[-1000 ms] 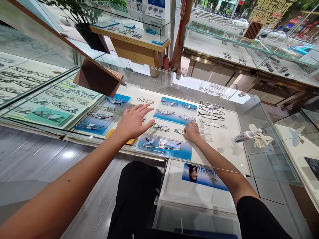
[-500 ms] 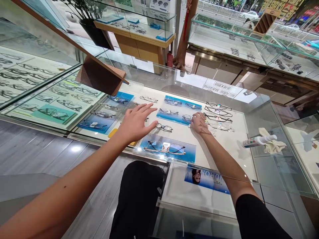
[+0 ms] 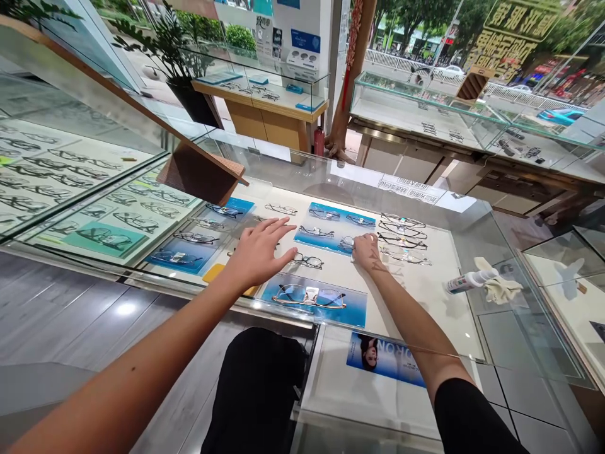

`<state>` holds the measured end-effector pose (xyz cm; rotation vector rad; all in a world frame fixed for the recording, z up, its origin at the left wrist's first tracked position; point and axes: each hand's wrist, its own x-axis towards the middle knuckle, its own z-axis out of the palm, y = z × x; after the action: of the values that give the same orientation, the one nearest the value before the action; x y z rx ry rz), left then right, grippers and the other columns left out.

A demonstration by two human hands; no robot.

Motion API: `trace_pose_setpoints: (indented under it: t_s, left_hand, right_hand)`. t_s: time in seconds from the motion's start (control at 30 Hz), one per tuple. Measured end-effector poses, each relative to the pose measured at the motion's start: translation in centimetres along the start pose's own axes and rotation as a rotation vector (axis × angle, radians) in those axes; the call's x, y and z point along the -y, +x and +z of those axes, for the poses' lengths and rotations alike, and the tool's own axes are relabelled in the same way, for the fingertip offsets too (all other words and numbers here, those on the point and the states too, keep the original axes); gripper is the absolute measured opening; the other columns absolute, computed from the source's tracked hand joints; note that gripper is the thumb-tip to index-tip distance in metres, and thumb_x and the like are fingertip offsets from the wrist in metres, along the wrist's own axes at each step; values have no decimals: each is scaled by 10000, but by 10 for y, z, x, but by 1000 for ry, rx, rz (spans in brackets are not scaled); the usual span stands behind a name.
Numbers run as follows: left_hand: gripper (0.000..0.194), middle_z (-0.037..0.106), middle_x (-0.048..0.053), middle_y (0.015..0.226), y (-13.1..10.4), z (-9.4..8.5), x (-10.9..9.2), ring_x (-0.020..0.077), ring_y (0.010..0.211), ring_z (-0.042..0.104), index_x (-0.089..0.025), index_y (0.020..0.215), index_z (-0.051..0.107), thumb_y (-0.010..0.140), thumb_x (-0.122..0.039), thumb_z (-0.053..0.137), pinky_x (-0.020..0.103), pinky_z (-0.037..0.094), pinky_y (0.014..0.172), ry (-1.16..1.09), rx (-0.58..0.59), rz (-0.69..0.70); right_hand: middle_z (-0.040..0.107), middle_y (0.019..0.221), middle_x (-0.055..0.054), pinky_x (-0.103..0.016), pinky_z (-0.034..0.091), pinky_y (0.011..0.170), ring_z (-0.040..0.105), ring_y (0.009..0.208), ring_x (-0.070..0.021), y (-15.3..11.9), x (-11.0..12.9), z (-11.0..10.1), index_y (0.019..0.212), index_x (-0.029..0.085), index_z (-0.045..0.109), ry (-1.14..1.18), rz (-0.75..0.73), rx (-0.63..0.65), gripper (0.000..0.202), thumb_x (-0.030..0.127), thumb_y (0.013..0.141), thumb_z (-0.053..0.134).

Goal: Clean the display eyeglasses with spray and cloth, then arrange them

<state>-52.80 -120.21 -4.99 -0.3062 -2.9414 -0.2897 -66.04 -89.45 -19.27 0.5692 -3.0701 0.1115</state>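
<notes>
My left hand point(image 3: 261, 252) hovers over the display case with its fingers spread and nothing in them. Inside the case my right hand point(image 3: 367, 251) has its fingers closed at a pair of glasses point(image 3: 346, 243) on the lower right corner of a blue card point(image 3: 312, 241). Part of that pair is hidden by the hand. Several glasses point(image 3: 401, 238) lie in a column just right of my right hand. Nearer to me, large rimmed glasses point(image 3: 288, 294) rest on another blue card point(image 3: 357, 309). A small pair point(image 3: 308, 260) lies between my hands.
A spray bottle point(image 3: 467, 281) and a crumpled cloth point(image 3: 503, 289) are at the right on the case. A brown wooden stand point(image 3: 201, 173) is at the back left. The glass front edge runs beneath both forearms.
The view has tilted up and shifted slightly. My right hand's fingers are drawn closer together at the blue card's corner. My left hand stays spread.
</notes>
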Motion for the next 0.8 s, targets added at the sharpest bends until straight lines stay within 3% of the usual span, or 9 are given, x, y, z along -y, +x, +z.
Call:
trace_pose_setpoints:
  t_s: [0.17, 0.37, 0.47, 0.57, 0.7, 0.8]
  left_hand:
    - [572, 441, 18, 1690, 0, 2, 3, 330, 1553, 394, -343, 1520, 549, 1013, -573, 422, 569, 387, 1167, -5, 1, 8]
    - [570, 440, 23, 1691, 1, 6, 7, 327, 1551, 397, -351, 1520, 551, 1020, -583, 404, 561, 364, 1187, 1, -14, 23]
    - [589, 434, 33, 1695, 1, 8, 6, 327, 1549, 395, -331, 1528, 548, 1022, -590, 398, 557, 352, 1197, 5, -11, 26]
    - [602, 428, 38, 1698, 0, 8, 5, 336, 1550, 388, -311, 1535, 552, 1015, -581, 418, 553, 336, 1212, 0, -7, 22]
    - [613, 432, 41, 1697, 0, 7, 3, 342, 1550, 386, -309, 1549, 544, 1013, -576, 416, 553, 331, 1216, -5, -7, 17]
    - [620, 434, 37, 1696, -1, 8, 2, 342, 1550, 390, -312, 1551, 543, 1010, -583, 410, 548, 335, 1215, -6, -13, 20]
  right_hand:
    - [710, 1131, -154, -448, 334, 1042, 527, 1165, -316, -32, 14, -14, 983, 193, 631, 55, 32, -45, 134, 134, 897, 547]
    - [717, 951, -80, -426, 321, 1013, 578, 1049, -284, -119, 33, -31, 868, 219, 609, 164, 25, -58, 85, 136, 855, 595]
    - [699, 884, -45, -375, 344, 965, 596, 970, -248, -174, 39, -39, 815, 216, 601, 239, -11, 6, 84, 140, 805, 637]
    - [679, 932, -43, -345, 367, 915, 593, 992, -254, -225, 43, -55, 815, 227, 616, 348, 33, 149, 103, 150, 762, 657]
    - [678, 896, -24, -361, 396, 924, 610, 978, -260, -275, 51, -90, 747, 244, 555, 503, 3, 313, 144, 146, 741, 660]
    - [692, 961, -43, -391, 421, 917, 600, 1050, -298, -301, 58, -124, 750, 260, 536, 563, 55, 367, 184, 136, 724, 669]
